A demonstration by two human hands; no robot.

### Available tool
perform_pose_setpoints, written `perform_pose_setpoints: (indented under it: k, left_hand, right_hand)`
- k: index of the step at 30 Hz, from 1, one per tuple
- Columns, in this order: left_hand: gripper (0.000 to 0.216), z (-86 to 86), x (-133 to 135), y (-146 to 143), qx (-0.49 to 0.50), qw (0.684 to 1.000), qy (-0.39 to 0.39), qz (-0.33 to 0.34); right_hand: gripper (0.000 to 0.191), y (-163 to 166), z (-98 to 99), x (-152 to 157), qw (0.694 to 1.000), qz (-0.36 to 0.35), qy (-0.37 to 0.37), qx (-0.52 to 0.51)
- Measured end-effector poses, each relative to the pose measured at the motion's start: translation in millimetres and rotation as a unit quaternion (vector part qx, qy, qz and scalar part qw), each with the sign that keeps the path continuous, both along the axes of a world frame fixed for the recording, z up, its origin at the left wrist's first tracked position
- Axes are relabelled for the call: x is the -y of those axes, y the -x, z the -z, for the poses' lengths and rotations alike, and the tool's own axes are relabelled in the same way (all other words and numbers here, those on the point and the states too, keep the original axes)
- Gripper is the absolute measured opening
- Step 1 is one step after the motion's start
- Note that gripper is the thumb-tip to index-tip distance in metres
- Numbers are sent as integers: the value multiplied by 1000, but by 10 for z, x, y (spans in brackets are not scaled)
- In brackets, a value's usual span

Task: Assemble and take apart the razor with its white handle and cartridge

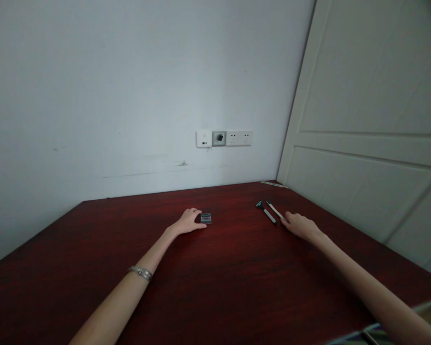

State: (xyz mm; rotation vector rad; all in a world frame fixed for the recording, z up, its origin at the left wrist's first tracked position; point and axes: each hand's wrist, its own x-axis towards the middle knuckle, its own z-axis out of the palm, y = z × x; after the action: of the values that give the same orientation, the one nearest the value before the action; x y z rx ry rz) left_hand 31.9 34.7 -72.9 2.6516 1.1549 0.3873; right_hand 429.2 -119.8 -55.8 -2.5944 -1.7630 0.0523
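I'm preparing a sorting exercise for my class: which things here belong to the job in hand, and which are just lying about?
Likely the job:
case, at the left hand
stick, at the right hand
razor, beside the stick

Seemingly not:
strip, at the table's far right corner
sockets, on the wall

The case (pixel 206 219) looks clear plastic, the tabletop (pixel 219 278) smooth wood, the wall (pixel 129 96) matt
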Motion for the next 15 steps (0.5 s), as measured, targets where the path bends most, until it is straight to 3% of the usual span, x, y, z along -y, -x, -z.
perform_pose_setpoints:
  k: [8,15]
  left_hand:
    - [68,-38,23,-4,30,999,12,16]
    - [62,-34,32,2,33,999,26,6]
  right_hand:
    - [41,45,-95,101,998,14,-55,22]
    - [34,346,-232,189,994,-18,-99,44]
